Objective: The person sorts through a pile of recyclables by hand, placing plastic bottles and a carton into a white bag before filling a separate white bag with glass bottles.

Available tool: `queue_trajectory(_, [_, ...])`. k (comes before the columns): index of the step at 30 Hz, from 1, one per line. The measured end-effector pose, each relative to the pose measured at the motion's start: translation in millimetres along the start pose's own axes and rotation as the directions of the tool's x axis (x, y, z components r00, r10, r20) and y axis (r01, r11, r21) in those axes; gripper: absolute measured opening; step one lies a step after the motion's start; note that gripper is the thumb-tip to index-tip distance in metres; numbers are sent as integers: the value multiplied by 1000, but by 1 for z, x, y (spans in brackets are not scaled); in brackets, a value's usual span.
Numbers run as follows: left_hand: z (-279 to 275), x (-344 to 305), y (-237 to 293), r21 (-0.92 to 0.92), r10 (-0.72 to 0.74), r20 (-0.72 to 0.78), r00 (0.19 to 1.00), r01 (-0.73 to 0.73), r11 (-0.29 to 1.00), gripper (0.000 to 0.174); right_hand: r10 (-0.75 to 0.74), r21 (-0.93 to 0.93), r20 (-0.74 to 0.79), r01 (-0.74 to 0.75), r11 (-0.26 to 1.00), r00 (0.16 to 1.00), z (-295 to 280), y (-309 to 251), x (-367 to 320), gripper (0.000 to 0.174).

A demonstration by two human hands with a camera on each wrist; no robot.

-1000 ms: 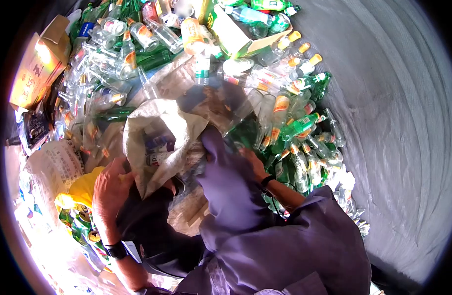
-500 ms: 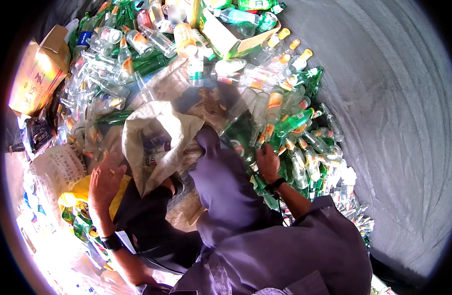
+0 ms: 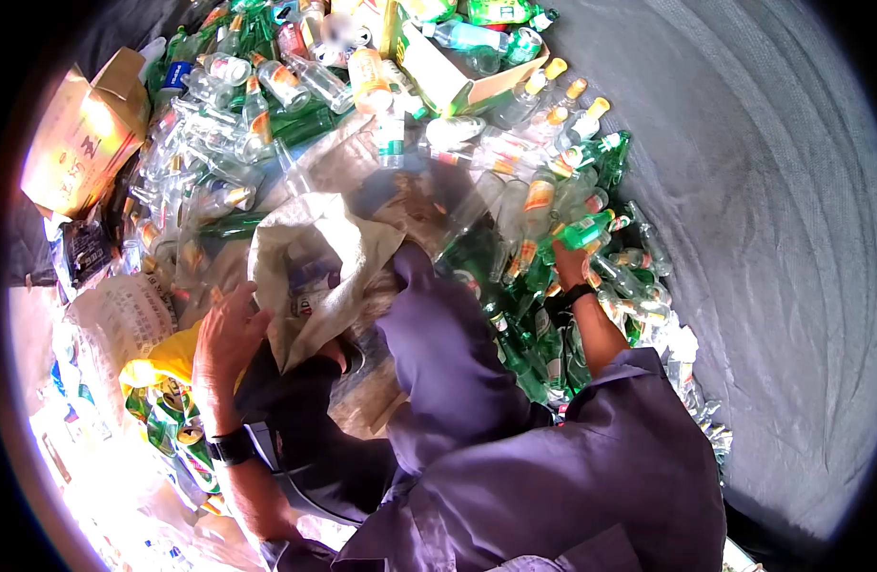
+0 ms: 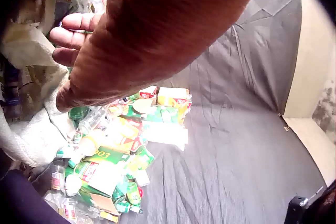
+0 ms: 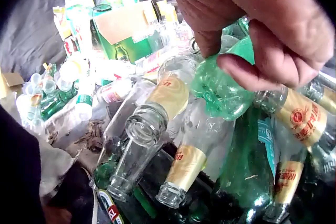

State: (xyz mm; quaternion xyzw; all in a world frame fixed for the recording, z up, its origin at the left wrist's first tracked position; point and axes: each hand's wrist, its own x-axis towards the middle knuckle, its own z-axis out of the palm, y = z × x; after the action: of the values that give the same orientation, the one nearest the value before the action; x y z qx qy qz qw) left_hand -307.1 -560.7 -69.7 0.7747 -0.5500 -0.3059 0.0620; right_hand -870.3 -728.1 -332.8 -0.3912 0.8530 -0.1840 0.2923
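My right hand (image 3: 570, 264) is in the bottle pile on the right, its fingers and thumb pinching a green plastic bottle (image 5: 223, 90) by its crumpled end. Clear glass bottles (image 5: 165, 98) with cream labels lie right below it, beside a dark green glass bottle (image 5: 244, 163). On the other side, my left hand (image 3: 231, 334) hovers by the rim of a white woven sack (image 3: 357, 250), its fingers loosely spread and nothing between them. The sack stands with its mouth open between the person's legs, and a few labelled things show dimly inside.
Glass bottles (image 3: 219, 157) lie heaped at the far left. An open carton (image 3: 458, 81) with bottles stands at the back, and an orange carton (image 3: 81, 143) at the left edge. Beside the left arm, a yellow bag (image 3: 157, 367) adjoins crushed green cans (image 3: 167, 419). Grey sheeting (image 3: 744, 238) spreads along the right.
My right hand has moved from beside the knee outward and to the right, over the bottles, and now pinches a green plastic bottle. My left hand has stayed near the sack's rim.
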Motion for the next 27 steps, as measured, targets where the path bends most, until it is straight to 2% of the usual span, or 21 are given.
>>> queue_trajectory(2, [-2,-2,6,-3,-3,0,1000,3,1000,41,-107,-131,-103,93,987,989,-2,2,-2,46])
queue_trajectory(4, [-4,-2,8,16,11,7,1000,-11,1000,39,-86,-85,-95,78,993,992,-10,-7,-8,50])
queue_trajectory(6, [-3,-3,4,18,0,14,1000,0,1000,39,85,156,13,-86,984,996,-26,-26,-25,47])
queue_trajectory(7, [-2,-3,2,17,-6,14,1000,6,1000,39,120,236,57,-130,963,991,-21,-12,-9,45])
queue_trajectory(8, [0,-4,0,16,-9,14,1000,8,1000,39,118,234,59,-129,964,991,-16,17,12,45])
queue_trajectory(9, [0,-5,-2,15,24,-16,1000,-24,1000,38,-62,254,67,43,966,996,-10,50,35,41])
queue_trajectory(10, [1,-5,-3,15,59,-46,997,-58,998,38,-314,76,74,309,948,946,-20,39,22,38])
queue_trajectory(11, [0,-6,-1,13,58,-47,997,-57,998,38,-562,-137,76,567,813,824,-29,28,7,35])
queue_trajectory(12, [-3,-6,2,5,33,-29,999,-33,999,38,-754,-316,72,732,604,653,-38,19,-6,33])
queue_trajectory(13, [-4,-6,4,-2,7,-12,1000,-7,1000,38,-427,133,2,423,896,904,-39,5,-17,32])
queue_trajectory(14, [-3,-5,1,-3,4,-17,1000,-4,1000,38,-106,434,108,49,900,989,-41,-13,-25,31])
queue_trajectory(15, [-1,-5,-3,4,34,-45,998,-34,999,38,228,671,200,-303,677,953,-43,-29,-32,31])
queue_trajectory(16, [1,-4,-7,14,66,-70,995,-65,998,38,225,669,207,-305,677,952,-45,-41,-43,31])
queue_trajectory(18, [-1,-4,-9,34,35,-41,999,-33,999,41,168,743,191,-254,619,967,-47,-50,-65,31])
queue_trajectory(20, [-1,-2,-11,53,7,-13,1000,-6,999,44,80,736,174,-184,652,981,-43,-51,-74,32])
queue_trajectory(23, [5,1,-17,92,-10,14,1000,9,996,45,9,696,221,-164,699,975,-39,-69,-93,29])
queue_trajectory(24, [13,4,-22,110,39,3,999,-40,993,45,-15,690,240,-160,706,971,-38,-79,-103,28])
queue_trajectory(26, [25,6,-31,86,60,-12,998,-59,995,44,-213,631,457,-146,762,864,-30,-94,-105,29])
queue_trajectory(27, [31,9,-32,150,52,29,998,-56,987,45,-291,579,552,-108,808,781,-29,-105,-107,28])
